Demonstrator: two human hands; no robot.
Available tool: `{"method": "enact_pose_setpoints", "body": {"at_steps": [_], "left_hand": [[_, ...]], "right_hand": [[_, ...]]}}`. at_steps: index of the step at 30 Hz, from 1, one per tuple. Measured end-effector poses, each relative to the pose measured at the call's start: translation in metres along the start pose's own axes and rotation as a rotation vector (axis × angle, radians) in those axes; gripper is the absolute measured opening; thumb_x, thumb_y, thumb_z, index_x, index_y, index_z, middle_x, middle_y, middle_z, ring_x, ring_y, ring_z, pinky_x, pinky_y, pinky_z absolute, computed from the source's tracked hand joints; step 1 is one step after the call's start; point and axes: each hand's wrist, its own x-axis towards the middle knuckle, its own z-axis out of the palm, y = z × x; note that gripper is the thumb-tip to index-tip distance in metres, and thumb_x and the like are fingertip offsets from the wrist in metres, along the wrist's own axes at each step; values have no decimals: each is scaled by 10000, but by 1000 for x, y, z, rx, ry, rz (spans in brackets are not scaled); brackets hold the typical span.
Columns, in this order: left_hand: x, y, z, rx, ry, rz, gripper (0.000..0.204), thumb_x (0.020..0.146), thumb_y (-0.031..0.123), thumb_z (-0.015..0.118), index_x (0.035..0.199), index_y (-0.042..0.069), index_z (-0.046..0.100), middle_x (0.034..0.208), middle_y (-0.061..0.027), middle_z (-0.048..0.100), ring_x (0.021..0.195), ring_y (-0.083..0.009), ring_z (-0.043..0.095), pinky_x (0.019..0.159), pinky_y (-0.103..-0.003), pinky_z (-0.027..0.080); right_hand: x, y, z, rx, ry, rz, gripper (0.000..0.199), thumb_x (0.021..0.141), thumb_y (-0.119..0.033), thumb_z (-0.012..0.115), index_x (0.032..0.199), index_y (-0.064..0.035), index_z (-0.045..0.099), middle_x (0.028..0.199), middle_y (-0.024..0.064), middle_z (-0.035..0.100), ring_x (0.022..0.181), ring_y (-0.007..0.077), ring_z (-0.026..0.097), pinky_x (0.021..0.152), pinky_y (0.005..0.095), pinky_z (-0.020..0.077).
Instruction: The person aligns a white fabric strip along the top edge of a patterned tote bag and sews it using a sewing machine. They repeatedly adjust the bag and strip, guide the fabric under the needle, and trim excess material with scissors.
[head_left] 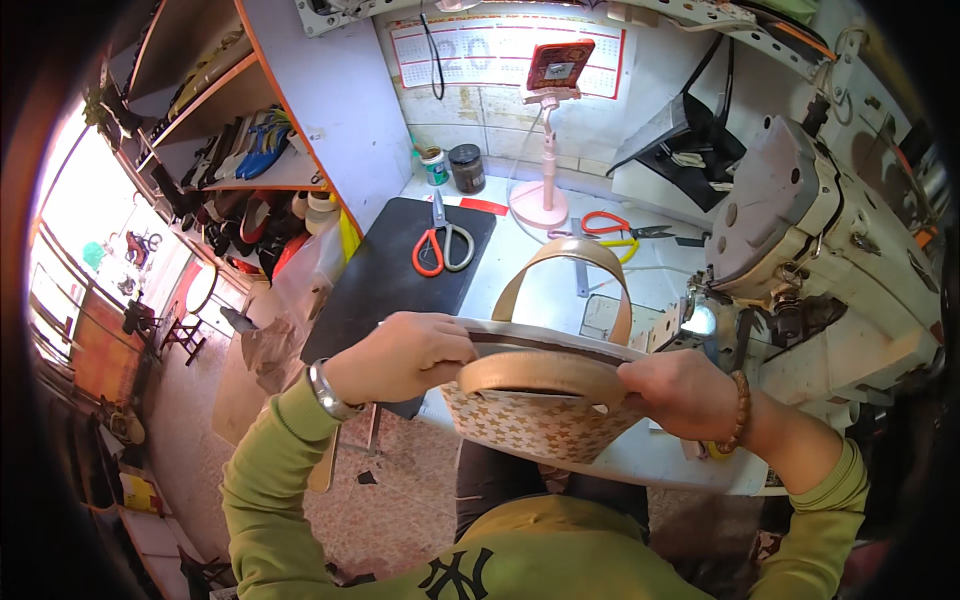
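A handbag [535,425] with a pale tan star pattern is held at the front edge of the white table, above my lap. Its two tan handles stand out, one on the near side and one on the far side. My left hand [405,355] is closed on the bag's top left edge, thumb and fingers pinching the rim. At the opposite end, my right hand [685,392] grips the top right edge next to the near handle. A brown strip runs along the opening between my hands. The inside of the bag is mostly hidden.
A sewing machine [800,230] takes up the right side. Orange-and-grey scissors [441,246] lie on a black board [375,265]. Behind stand a pink phone stand [545,190], two jars and red-handled pliers [610,223]. Shoe shelves [245,185] rise at left.
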Motion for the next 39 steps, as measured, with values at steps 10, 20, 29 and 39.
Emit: {"method": "enact_pose_setpoints", "body": {"at_steps": [10, 20, 29, 39], "left_hand": [[-11, 11, -13, 292, 13, -104, 98, 786, 134, 658, 830, 88, 584, 785, -16, 539, 815, -228, 521, 670, -345, 468], [-17, 3, -3, 297, 86, -91, 114, 806, 137, 645, 844, 78, 556, 799, -37, 529, 803, -244, 514, 651, -339, 462], [-20, -2, -4, 306, 51, -47, 116, 829, 137, 623, 882, 81, 536, 811, -43, 509, 797, -245, 510, 634, -340, 450], [-20, -2, 3, 341, 92, -67, 121, 814, 97, 612, 887, 66, 521, 820, -60, 504, 805, -259, 515, 629, -345, 450]], "right_hand": [[-9, 2, -15, -83, -52, 226, 85, 758, -152, 668, 821, -103, 637, 805, 72, 606, 870, 276, 600, 719, 406, 504], [-17, 6, -9, -110, -33, 208, 151, 730, -152, 690, 836, -99, 597, 834, 39, 583, 885, 263, 571, 731, 392, 485], [-16, 7, -8, -107, -4, 163, 159, 699, -129, 709, 809, -81, 604, 793, 61, 584, 813, 276, 587, 694, 393, 485], [-15, 4, -10, -101, 0, 148, 171, 682, -104, 708, 798, -76, 586, 777, 66, 572, 783, 286, 578, 673, 402, 481]]}}
